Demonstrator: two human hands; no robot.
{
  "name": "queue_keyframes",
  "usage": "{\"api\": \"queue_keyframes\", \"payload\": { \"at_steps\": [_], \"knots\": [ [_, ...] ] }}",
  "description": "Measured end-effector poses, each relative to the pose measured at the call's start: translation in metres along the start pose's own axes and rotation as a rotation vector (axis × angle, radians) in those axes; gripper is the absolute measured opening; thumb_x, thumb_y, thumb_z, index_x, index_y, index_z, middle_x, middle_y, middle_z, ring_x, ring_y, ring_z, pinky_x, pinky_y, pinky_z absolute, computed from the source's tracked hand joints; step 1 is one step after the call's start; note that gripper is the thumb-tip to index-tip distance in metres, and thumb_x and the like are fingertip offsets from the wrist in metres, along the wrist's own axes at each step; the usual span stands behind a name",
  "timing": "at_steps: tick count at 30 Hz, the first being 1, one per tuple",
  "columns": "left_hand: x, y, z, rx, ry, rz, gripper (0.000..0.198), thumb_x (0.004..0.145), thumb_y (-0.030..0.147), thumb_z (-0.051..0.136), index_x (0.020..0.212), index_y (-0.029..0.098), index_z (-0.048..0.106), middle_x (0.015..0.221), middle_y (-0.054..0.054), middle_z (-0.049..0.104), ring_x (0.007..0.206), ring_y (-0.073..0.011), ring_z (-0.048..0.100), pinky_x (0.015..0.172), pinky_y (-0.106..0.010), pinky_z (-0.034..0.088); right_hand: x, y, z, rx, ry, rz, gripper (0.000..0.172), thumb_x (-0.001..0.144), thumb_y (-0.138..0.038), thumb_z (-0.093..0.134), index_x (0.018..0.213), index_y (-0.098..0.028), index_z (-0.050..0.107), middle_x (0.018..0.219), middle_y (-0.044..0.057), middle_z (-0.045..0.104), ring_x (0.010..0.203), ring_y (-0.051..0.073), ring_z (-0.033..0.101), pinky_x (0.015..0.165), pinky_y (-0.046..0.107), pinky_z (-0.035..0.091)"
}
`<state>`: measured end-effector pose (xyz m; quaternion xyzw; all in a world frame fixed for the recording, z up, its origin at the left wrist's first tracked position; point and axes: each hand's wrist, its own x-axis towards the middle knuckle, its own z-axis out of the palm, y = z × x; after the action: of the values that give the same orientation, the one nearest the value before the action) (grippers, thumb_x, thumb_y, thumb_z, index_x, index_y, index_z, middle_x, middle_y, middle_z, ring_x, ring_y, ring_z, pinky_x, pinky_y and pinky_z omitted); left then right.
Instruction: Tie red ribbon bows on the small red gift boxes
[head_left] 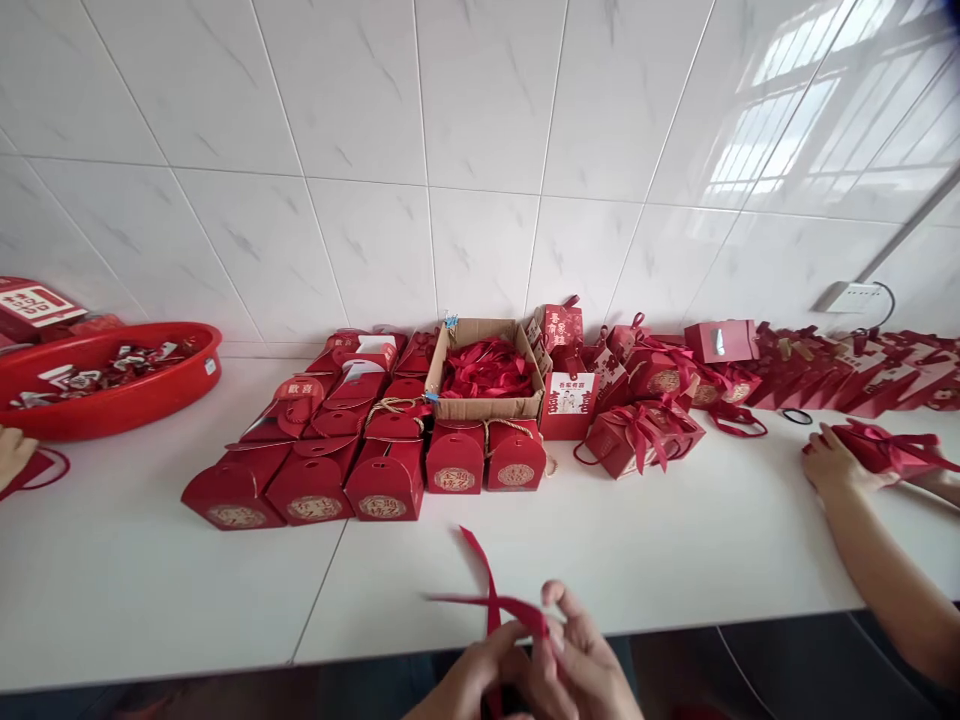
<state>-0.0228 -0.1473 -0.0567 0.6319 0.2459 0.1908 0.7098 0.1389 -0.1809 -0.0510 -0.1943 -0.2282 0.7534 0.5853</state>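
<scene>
A red ribbon [523,609] runs between my two hands at the table's front edge. Its two loose ends cross and stick out to the left and upward. My left hand [480,672] is closed around the ribbon from below. With thumb and fingers, my right hand [589,665] pinches the same ribbon, one finger raised. The fingers partly cover each other, and what lies under them is hidden. Beyond my hands stand red gift boxes [384,490] with gold emblems. Behind them a cardboard box [487,408] holds a heap of red ribbons [489,368].
To the left, a red basin [150,405] holds small wrapped pieces, with a co-worker's hand [13,452] nearby. At right, another person's hand [836,460] rests on a ribboned box [881,447]. Ribboned boxes [637,435] and a power strip [851,297] sit along the wall.
</scene>
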Motion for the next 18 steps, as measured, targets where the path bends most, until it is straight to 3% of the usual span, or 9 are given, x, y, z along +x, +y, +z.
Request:
{"api": "queue_keyframes", "payload": {
  "at_steps": [1, 3, 6, 9, 11, 13, 15, 18],
  "knots": [
    [0.001, -0.003, 0.003, -0.003, 0.046, -0.070, 0.046, 0.082, 0.048, 0.059, 0.118, 0.020, 0.055, 0.076, -0.001, 0.058, 0.069, -0.0143, 0.056, 0.072, -0.027, 0.046, 0.002, -0.006, -0.002, 0.042, 0.083, -0.074, 0.024, 0.078, -0.030, 0.073, 0.090, -0.025, 0.053, 0.058, -0.008, 0.053, 0.037, 0.001, 0.031, 0.041, 0.013, 0.027],
    [0.002, -0.006, 0.007, 0.021, 0.131, -0.178, 0.040, 0.084, 0.055, 0.053, 0.095, 0.017, 0.059, 0.059, 0.005, 0.043, 0.053, -0.0081, 0.040, 0.054, -0.020, 0.035, 0.007, -0.024, -0.010, 0.062, 0.253, -0.219, 0.023, 0.073, -0.022, 0.076, 0.085, -0.024, 0.056, 0.068, -0.005, 0.058, 0.045, 0.001, 0.041, 0.049, 0.013, 0.038],
    [-0.004, 0.000, 0.008, 0.070, 0.181, -0.190, 0.043, 0.083, 0.058, 0.053, 0.080, 0.016, 0.058, 0.058, 0.006, 0.039, 0.052, -0.0070, 0.033, 0.051, -0.020, 0.028, 0.009, -0.058, -0.029, -0.036, 0.414, -0.385, 0.019, 0.070, -0.020, 0.078, 0.081, -0.022, 0.063, 0.079, -0.002, 0.059, 0.058, 0.005, 0.050, 0.059, 0.015, 0.046],
    [-0.005, 0.017, 0.000, 0.180, 0.268, -0.160, 0.039, 0.086, 0.053, 0.049, 0.082, 0.017, 0.061, 0.061, 0.003, 0.047, 0.055, -0.0093, 0.042, 0.053, -0.021, 0.034, 0.006, -0.080, -0.045, -0.153, 0.490, -0.455, 0.023, 0.072, -0.021, 0.075, 0.094, -0.024, 0.068, 0.090, 0.001, 0.062, 0.054, 0.003, 0.045, 0.052, 0.014, 0.044],
    [0.005, 0.033, -0.011, 0.343, 0.416, -0.031, 0.032, 0.089, 0.046, 0.047, 0.087, 0.018, 0.061, 0.068, 0.000, 0.056, 0.065, -0.0135, 0.053, 0.062, -0.024, 0.043, 0.003, -0.083, -0.047, -0.230, 0.494, -0.446, 0.032, 0.074, -0.021, 0.073, 0.106, -0.026, 0.068, 0.112, 0.004, 0.062, 0.048, 0.000, 0.039, 0.046, 0.015, 0.040],
    [0.028, 0.048, -0.027, 0.567, 0.617, 0.179, 0.022, 0.089, 0.036, 0.048, 0.096, 0.020, 0.060, 0.085, -0.005, 0.064, 0.085, -0.0187, 0.059, 0.080, -0.030, 0.046, -0.001, -0.080, -0.043, -0.308, 0.459, -0.407, 0.041, 0.076, -0.021, 0.070, 0.115, -0.031, 0.065, 0.136, 0.006, 0.051, 0.046, -0.002, 0.037, 0.043, 0.016, 0.037],
    [0.057, 0.062, -0.043, 0.776, 0.802, 0.329, 0.019, 0.088, 0.028, 0.048, 0.101, 0.019, 0.059, 0.095, -0.007, 0.066, 0.092, -0.0218, 0.060, 0.086, -0.037, 0.045, -0.004, -0.073, -0.036, -0.380, 0.384, -0.346, 0.048, 0.079, -0.023, 0.067, 0.124, -0.036, 0.059, 0.150, 0.008, 0.036, 0.044, -0.003, 0.037, 0.042, 0.018, 0.036],
    [0.097, 0.079, -0.058, 1.049, 0.925, 0.346, 0.026, 0.082, 0.021, 0.055, 0.108, 0.019, 0.059, 0.109, -0.010, 0.068, 0.107, -0.0312, 0.056, 0.090, -0.049, 0.039, -0.009, -0.066, -0.033, -0.462, 0.284, -0.304, 0.054, 0.080, -0.027, 0.066, 0.131, -0.039, 0.052, 0.152, 0.008, 0.033, 0.048, 0.001, 0.048, 0.045, 0.021, 0.041]
  ]
}}
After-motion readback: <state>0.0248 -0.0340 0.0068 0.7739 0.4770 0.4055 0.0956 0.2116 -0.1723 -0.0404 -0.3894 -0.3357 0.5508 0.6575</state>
